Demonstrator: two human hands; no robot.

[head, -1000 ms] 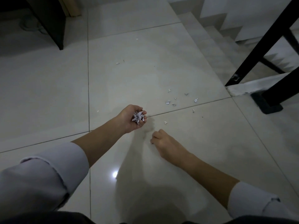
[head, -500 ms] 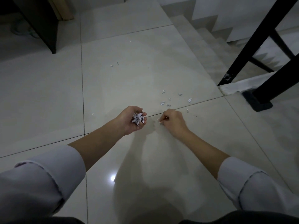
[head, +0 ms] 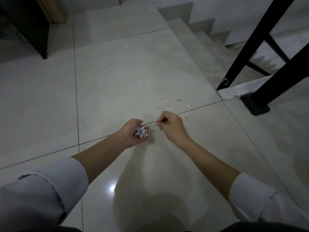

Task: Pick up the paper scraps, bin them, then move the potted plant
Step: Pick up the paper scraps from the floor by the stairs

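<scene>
Head view, floor-level clearing: the left hand [head: 133, 132] is cupping palm-up a wad of collected scraps [head: 141, 132], its fingers [head: 142, 122] curling loosely around the pile, while the right hand [head: 170, 124] is hovering just beside it with fingers [head: 163, 120] pinching shut on what looks like a thin sliver of paper, tip pointing left toward the cupped palm. Loose scraps [head: 173, 103] are lying on the floor [head: 133, 84] just beyond the right hand, nearer it than the left, with two outliers [head: 109, 70] sitting well apart farther ahead; bin and potted plant are not showing.
</scene>
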